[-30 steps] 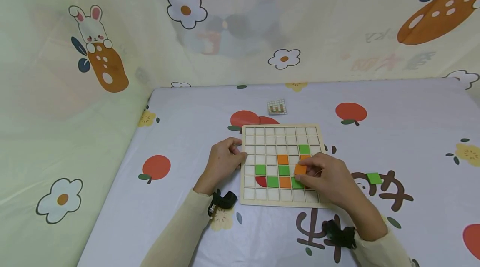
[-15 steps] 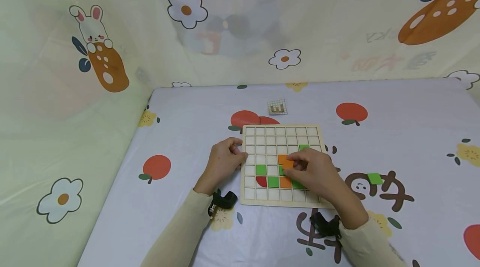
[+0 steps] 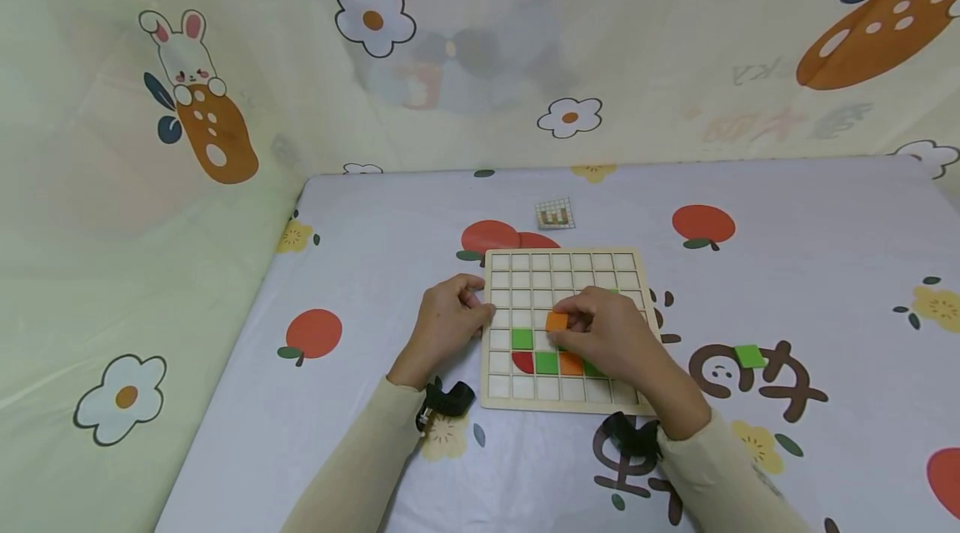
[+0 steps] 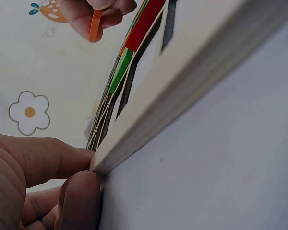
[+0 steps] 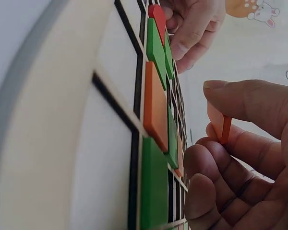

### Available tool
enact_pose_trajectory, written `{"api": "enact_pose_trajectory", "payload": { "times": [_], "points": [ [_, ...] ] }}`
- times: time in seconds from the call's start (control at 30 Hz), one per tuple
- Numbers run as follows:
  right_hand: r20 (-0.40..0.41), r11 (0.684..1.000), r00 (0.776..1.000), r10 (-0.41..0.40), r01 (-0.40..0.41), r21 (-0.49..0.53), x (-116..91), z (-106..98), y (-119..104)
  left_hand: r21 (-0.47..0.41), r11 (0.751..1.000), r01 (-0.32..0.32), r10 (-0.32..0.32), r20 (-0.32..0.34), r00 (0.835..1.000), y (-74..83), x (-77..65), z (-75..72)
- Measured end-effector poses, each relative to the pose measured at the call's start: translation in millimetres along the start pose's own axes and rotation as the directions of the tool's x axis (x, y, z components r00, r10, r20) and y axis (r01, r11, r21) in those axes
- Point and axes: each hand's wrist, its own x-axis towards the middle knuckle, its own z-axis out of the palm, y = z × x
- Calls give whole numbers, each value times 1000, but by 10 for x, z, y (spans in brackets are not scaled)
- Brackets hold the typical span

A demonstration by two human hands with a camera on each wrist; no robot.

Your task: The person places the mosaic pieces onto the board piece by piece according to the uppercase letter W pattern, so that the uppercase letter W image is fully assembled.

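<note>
My right hand (image 3: pixel 611 335) pinches an orange square tile (image 3: pixel 557 322) between thumb and fingers, above the middle of a wooden grid board (image 3: pixel 519 298). In the right wrist view the held tile (image 5: pixel 220 120) is tilted and apart from the board. My left hand (image 3: pixel 448 316) grips the board's left edge, with the fingers (image 4: pixel 57 160) at the rim in the left wrist view. Set in the cells are a red quarter-round tile (image 3: pixel 522 362), a green tile (image 3: pixel 522 339), another green tile (image 3: pixel 547 363) and an orange tile (image 3: pixel 572 363). My right hand hides several others.
A loose green tile (image 3: pixel 748 356) lies on the printed tablecloth (image 3: pixel 840 283) right of the board. Behind the board is a small card (image 3: pixel 554 215) with a grid pattern. A printed curtain (image 3: pixel 465 125) hangs behind the table and on the left.
My right hand has moved left across the board with the orange tile still pinched, from the right-hand columns to the middle. The left hand and the board stay in place.
</note>
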Motion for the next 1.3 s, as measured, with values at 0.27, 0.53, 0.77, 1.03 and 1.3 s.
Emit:
{"api": "enact_pose_trajectory", "payload": {
  "times": [0.27, 0.53, 0.77, 1.03, 1.3],
  "points": [
    [19, 1000, 1000, -8, 8, -25, 85, 57, -26, 6, 1000, -2, 2, 4, 1000, -13, 11, 0],
    [38, 999, 999, -27, 28, -30, 170, 123, -69, 11, 1000, -15, 15, 5, 1000, -22, 13, -2],
    [68, 998, 997, -41, 44, -55, 224, 178, -85, 15, 1000, -16, 16, 7, 1000, -24, 18, -3],
    [95, 995, 994, -47, 54, -80, 289, 207, -134, -6, 1000, -21, 21, 6, 1000, -32, 24, -10],
    [119, 994, 992, -39, 50, -92, 336, 255, -171, -29, 999, -36, 36, 7, 999, -54, 30, -7]
  ]
}}
